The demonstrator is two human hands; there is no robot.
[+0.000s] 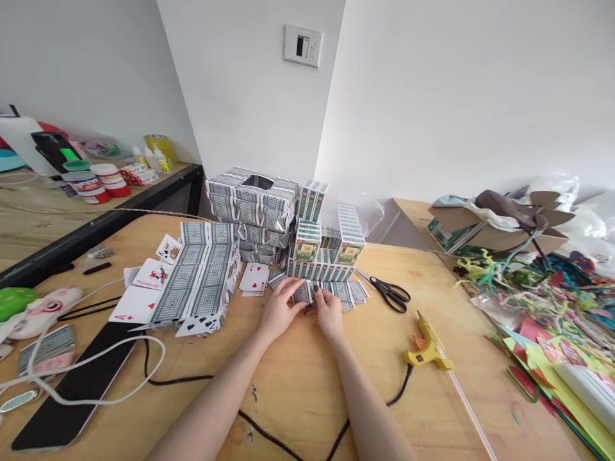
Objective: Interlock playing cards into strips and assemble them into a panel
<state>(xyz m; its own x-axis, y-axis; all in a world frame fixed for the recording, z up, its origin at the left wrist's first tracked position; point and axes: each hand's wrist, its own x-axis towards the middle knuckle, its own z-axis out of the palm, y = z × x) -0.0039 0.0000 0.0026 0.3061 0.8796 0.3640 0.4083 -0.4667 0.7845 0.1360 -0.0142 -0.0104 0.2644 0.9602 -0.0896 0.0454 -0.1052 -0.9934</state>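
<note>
1. Left hand point(279, 310): fingers narrow, holding the left side of a grey-patterned card point(302, 294). Whether it is one card or several cannot be told.
2. Right hand point(329, 311): fingers narrow, holding the same card at its right side; dark nails visible.
3. Held card position: between both hands, low over the table point(298, 384), just in front of the green card boxes point(307, 248).
4. Loose cards point(342, 294): spread face down just beyond the right hand, along the front of the boxes.
5. Two of hearts point(253, 279): face up, left of the left hand.
6. Card-covered structure point(254, 203): behind the two of hearts, with an opening in its top.
7. Scissors point(391, 294): right of the loose cards, with black handles.
8. Yellow glue gun point(427, 349): nearer the wearer than the scissors, clear stick extending from its rear.
</note>
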